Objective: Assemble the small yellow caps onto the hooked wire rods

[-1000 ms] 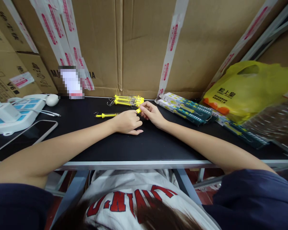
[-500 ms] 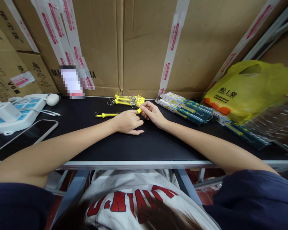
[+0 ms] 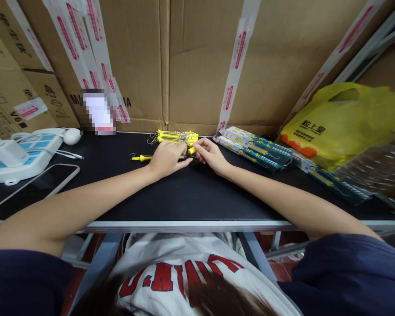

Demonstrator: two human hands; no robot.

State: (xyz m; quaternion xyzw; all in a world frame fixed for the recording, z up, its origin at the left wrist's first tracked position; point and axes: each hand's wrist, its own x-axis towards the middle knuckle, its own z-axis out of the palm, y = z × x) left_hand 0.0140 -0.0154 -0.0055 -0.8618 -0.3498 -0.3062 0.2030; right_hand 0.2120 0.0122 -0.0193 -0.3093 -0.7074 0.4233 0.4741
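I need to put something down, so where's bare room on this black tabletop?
Widest: between the forearms, from left hand and right hand to the metal front edge. Another: between the phone lying flat and lone yellow spring scale. Crowded: far right, with printed boxes and yellow bag; far left, with power strip.

Worn on the head, looks forward and down across the near edge of the black table [image 3: 197,202] in a single view. Sits close: takes in the shirt front [image 3: 167,276] below that edge, and the left hand [image 3: 166,159] and right hand [image 3: 213,159] around the middle, nearer the far edge. Reaches past the far edge to cardboard [image 3: 200,66] behind. Spans wide, with near edge crossing level from side to side.
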